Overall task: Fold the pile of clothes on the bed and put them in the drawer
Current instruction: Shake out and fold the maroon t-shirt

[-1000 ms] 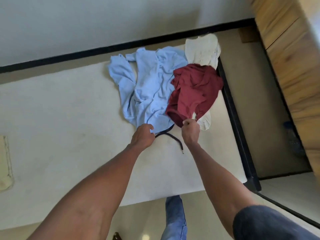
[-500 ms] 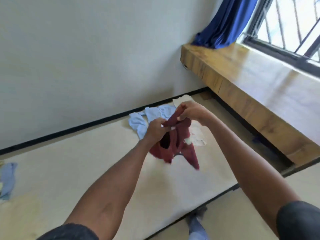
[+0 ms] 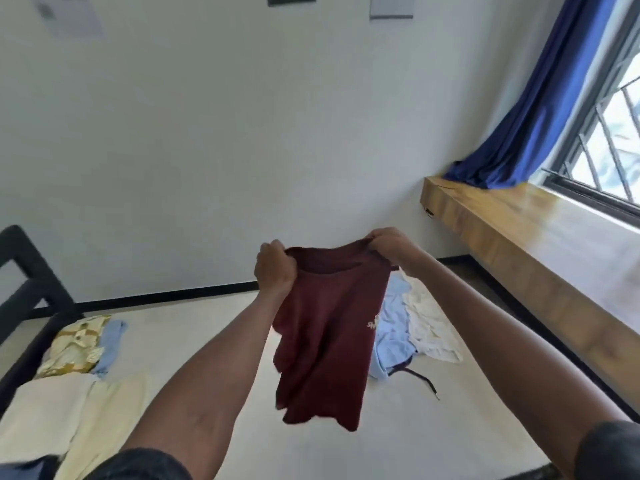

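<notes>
Above the bed [image 3: 242, 327], a dark red shirt [image 3: 329, 341] is held up in the air by both hands. Its top edge is gripped at one end by the left hand [image 3: 273, 270], whose fingers are curled tight around the cloth. The other end is pinched by the right hand [image 3: 391, 245], with the fingers bent over the edge. The top edge is pulled out between the two hands, and the rest of the shirt hangs down loose, off the bed. A small pale mark can be seen on the shirt near its right side.

Behind the shirt, a light blue top [image 3: 393, 327] is left lying on the bed, crumpled. A dark cord [image 3: 420, 377] trails out from it across the sheet. Just beside the blue top, on the window side, a white garment [image 3: 429, 327] is spread in a heap, touching it.

On the far left of the bed, a yellow patterned cloth [image 3: 74, 344] is seen, with a pale blue piece [image 3: 112, 341] next to it. Nearer the camera, cream cloths [image 3: 69, 414] are laid flat.

By the right wall, a wooden ledge [image 3: 540, 244] is set under a window [image 3: 609, 140] with bars. A blue curtain [image 3: 540, 109] is bunched at the end of the ledge.
</notes>
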A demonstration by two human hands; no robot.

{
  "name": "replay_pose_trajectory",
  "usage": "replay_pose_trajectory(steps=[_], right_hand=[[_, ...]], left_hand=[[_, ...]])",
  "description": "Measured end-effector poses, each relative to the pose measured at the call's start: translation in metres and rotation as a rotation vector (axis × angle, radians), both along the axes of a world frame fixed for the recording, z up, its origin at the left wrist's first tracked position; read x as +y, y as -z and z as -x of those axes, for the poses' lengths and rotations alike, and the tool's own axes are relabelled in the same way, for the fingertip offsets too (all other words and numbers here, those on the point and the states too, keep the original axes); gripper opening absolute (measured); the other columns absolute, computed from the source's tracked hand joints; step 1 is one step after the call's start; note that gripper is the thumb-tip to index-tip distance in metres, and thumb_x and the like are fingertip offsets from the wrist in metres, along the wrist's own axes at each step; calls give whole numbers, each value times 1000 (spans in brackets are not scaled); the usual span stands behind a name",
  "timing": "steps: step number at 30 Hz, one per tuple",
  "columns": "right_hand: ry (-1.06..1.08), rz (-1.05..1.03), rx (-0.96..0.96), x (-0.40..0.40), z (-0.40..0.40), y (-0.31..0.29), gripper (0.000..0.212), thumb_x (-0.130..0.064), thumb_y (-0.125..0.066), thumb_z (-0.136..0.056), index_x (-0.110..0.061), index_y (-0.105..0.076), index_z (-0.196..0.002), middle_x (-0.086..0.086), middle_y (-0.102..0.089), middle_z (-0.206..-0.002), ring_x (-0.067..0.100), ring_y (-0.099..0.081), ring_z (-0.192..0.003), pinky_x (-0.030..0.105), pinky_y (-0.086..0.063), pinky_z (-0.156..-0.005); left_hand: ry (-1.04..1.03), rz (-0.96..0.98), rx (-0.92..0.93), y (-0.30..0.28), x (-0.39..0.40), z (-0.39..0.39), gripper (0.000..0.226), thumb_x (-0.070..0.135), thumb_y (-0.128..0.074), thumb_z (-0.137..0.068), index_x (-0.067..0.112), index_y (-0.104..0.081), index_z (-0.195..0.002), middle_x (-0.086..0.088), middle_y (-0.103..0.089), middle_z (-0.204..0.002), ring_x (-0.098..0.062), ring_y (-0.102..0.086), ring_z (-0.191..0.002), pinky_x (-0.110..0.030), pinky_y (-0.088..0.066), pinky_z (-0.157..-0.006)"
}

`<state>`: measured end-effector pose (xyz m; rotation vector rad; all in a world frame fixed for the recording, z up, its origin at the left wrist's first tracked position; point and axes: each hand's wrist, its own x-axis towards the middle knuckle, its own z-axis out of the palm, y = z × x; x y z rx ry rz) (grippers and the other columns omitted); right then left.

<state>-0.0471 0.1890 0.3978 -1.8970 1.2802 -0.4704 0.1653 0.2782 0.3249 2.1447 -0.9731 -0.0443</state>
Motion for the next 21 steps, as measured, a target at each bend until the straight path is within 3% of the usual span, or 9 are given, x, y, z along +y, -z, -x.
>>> replay_pose_trajectory(steps=[3,6,7,9,11,14,17,19,21], right_hand=[[-109,313,320,8,-10,7,18,-5,-55,-78,-3,-68,-90,7,-64,-90,24,-62,-89,21,-46,-63],[-264,466,349,18,-17,12,32,-1,-51,-75,-12,-63,-103,9,-60,-112,30,-55,-107,31,-44,-85],[-359,430,306,18,-20,12,38,2,-48,-75,-16,-63,-105,6,-63,-109,28,-57,-104,31,-45,-83],[-451,323,207,20,-26,12,36,5,-43,-71,-21,-63,-85,-1,-65,-82,23,-62,-79,31,-48,-68],[-394,228,85,21,-29,11,22,4,-44,-71,-15,-53,-65,-1,-51,-60,17,-47,-57,26,-38,-53],[-140,-63,-276,13,-30,16,9,-13,-49,-67,-12,-57,-72,10,-45,-67,21,-42,-61,31,-33,-55],[-89,-326,-466,6,-25,19,32,-37,-67,-71,-7,-72,-82,11,-71,-87,28,-67,-75,38,-56,-75],[-256,-347,-395,10,-21,13,49,-52,-76,-75,-10,-76,-101,10,-76,-100,25,-73,-92,37,-57,-86],[-425,-111,-92,12,-17,8,32,-31,-83,-75,-13,-75,-99,6,-76,-96,26,-72,-92,31,-56,-81]], left_hand=[[-159,78,52,-31,6,-10,26,7,-48,-91,6,-64,-111,-15,-60,-115,-34,-58,-106,-39,-47,-87],[-81,231,269,-55,11,-15,29,0,-43,-87,11,-68,-97,-4,-66,-96,-24,-58,-91,-27,-41,-75],[-48,271,322,-60,11,-16,29,0,-42,-85,11,-68,-92,-2,-65,-88,-23,-58,-86,-26,-41,-70],[-42,298,365,-70,17,-19,22,3,-45,-85,7,-67,-89,-2,-62,-79,-23,-57,-79,-28,-41,-63],[-74,265,320,-81,22,-22,12,11,-56,-83,11,-68,-87,0,-63,-79,-19,-58,-75,-27,-44,-65],[-92,206,213,-100,26,-37,9,14,-61,-79,17,-69,-82,2,-66,-82,-17,-59,-75,-28,-50,-71],[-74,247,256,-118,28,-47,18,11,-50,-80,11,-67,-78,0,-65,-81,-16,-55,-73,-26,-43,-62],[-112,290,334,-127,29,-53,20,10,-45,-75,20,-61,-76,0,-56,-77,-14,-48,-71,-29,-37,-59],[-186,310,402,-131,33,-57,22,6,-46,-72,23,-59,-75,-1,-52,-76,-15,-46,-71,-30,-36,-59]])
